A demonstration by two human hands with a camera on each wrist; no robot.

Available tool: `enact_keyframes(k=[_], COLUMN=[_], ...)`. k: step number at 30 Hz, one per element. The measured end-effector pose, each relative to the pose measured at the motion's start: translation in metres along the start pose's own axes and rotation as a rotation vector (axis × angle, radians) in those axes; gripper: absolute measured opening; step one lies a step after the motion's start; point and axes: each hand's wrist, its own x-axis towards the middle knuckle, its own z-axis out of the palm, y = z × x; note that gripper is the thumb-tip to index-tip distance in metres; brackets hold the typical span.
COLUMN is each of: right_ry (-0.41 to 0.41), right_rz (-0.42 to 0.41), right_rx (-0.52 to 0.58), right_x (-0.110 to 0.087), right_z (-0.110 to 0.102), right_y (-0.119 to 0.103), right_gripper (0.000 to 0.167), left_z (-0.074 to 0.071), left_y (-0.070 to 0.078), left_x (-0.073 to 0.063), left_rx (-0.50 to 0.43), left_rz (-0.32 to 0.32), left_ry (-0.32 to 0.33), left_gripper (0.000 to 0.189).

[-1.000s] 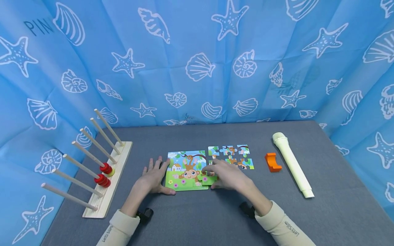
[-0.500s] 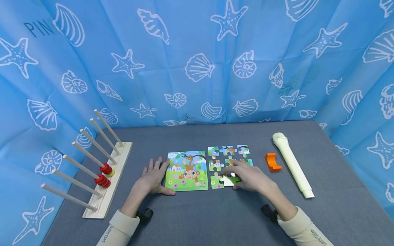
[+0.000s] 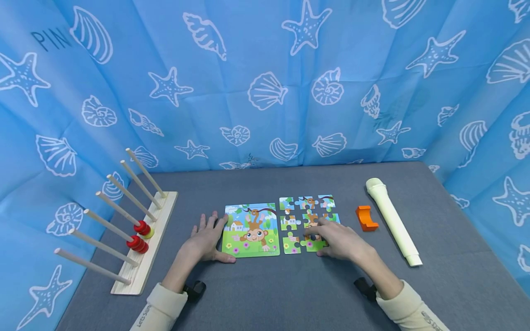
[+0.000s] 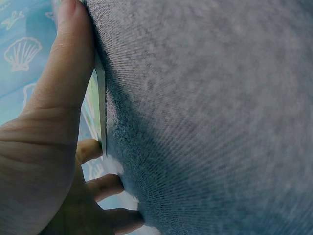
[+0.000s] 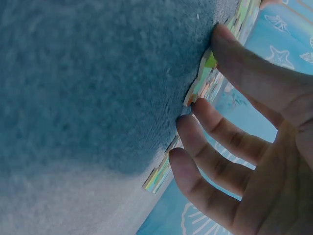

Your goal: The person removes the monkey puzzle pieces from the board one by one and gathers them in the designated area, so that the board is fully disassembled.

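Note:
A square monkey picture board (image 3: 250, 230) lies flat in the middle of the table. My left hand (image 3: 205, 241) rests at its left side with fingers spread, thumb by the lower left corner. To the board's right, several loose jigsaw pieces (image 3: 288, 223) lie in spaced rows. My right hand (image 3: 341, 240) is over the lower right of them, holding a green-edged puzzle piece (image 3: 310, 245) between thumb and fingers. That piece lies close to the cloth, beside the flowered corner piece (image 3: 291, 244). In the right wrist view, the thumb and index fingertip (image 5: 199, 105) are at the piece's ends.
At the left stands a wooden peg rack (image 3: 155, 225) with red and yellow rings (image 3: 138, 243) on two pegs. Right of the pieces sit an orange curved block (image 3: 366, 218) and a cream toy microphone (image 3: 393, 220). A blue seashell curtain (image 3: 232, 101) hangs behind the table.
My right hand has moved right from the board's lower right edge, bringing the puzzle piece beside the corner piece and laying it down flat. The left hand has stayed in place.

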Motion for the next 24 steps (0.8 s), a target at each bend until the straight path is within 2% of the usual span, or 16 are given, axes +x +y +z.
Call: enact_keyframes(k=[8,19,24], right_ry=[0.003,-0.013,0.025], right_rz=[0.006,0.011,0.0], right_rx=[0.003,0.007,-0.011], right_x=[0.002,0.0005,-0.0011], right_z=[0.0009,0.0,-0.0017], right_y=[-0.0008,0.0012,-0.0028], right_gripper=[0.047,0.049,0.049], left_z=[0.001,0.0014,0.0008], left_y=[-0.0013,-0.002,-0.002], left_x=[0.0007,0.0024,0.0011], left_rx=[-0.005,-0.016,-0.019], left_rz=[-0.009,-0.004,-0.001], left_ry=[-0.008,-0.007,-0.008], left_gripper=[0.127,0.126,0.127])
